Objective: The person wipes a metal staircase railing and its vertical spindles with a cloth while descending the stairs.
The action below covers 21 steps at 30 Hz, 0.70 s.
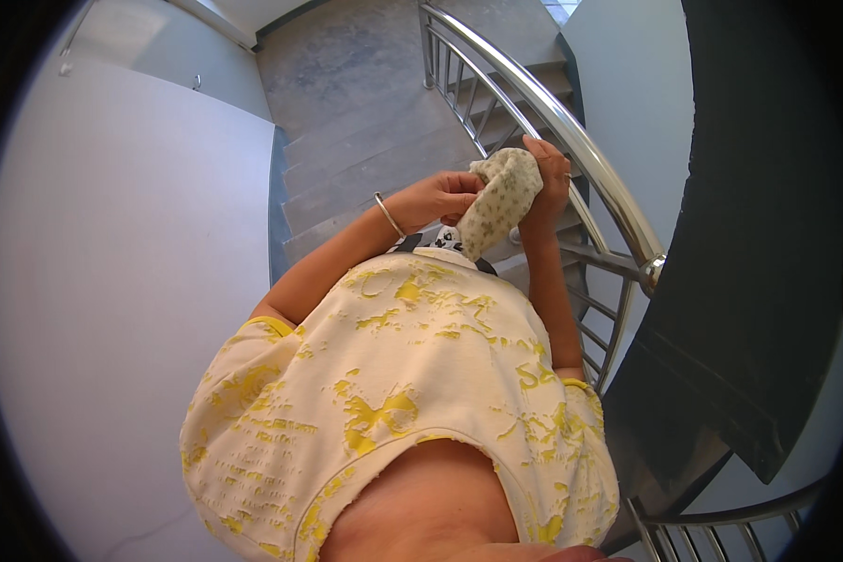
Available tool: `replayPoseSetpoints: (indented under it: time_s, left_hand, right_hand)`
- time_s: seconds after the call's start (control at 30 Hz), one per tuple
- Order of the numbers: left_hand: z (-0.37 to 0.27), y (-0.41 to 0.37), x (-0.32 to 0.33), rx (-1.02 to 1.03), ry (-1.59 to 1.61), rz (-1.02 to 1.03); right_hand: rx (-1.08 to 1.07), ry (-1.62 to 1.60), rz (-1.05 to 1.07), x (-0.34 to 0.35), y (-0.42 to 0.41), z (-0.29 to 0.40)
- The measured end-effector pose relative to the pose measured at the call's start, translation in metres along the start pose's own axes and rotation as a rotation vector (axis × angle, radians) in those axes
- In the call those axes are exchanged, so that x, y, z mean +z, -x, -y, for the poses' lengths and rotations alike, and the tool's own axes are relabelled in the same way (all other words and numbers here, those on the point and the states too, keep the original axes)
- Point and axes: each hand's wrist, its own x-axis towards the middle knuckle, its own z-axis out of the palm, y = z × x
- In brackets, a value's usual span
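A pale cloth (502, 204) with a small dark print is folded or bunched up between my two hands, in front of my chest. My left hand (446, 198), with a bangle (390, 216) at its wrist, pinches the cloth's left edge; some fingertips are hidden behind the fabric. On the other side, my right hand (549, 183) wears a ring and grips the cloth's right end, close to the stair railing. Whether that hand also touches the metal cannot be told. One lower corner of the cloth hangs over my shoes.
Concrete steps (351, 186) lead down to a landing (337, 70). A shiny metal handrail (576, 126) with bars runs along the right. The wall (140, 211) rises on the left. A dark sloping stair underside (745, 281) is at the right, with another railing (730, 520) below.
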Motion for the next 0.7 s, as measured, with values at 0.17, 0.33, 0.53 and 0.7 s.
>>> replayPoseSetpoints:
  time_s: [0.17,0.33,0.53,0.7]
  left_hand:
    - [-0.007,-0.001,-0.011,0.319,-0.138,-0.332]
    - [-0.005,0.012,-0.025,0.471,-1.246,-0.918]
    - [0.000,0.000,0.027,0.586,-1.161,-0.503]
    - [0.007,-0.002,0.008,0.594,-1.129,-0.587]
  right_hand:
    - [0.284,-0.257,-0.058,-0.006,0.017,-0.031]
    - [0.436,-0.181,0.114,-0.017,0.021,-0.023]
    - [0.089,0.224,0.263,-0.009,-0.006,0.027]
    - [-0.162,0.371,0.354,-0.007,-0.024,0.058]
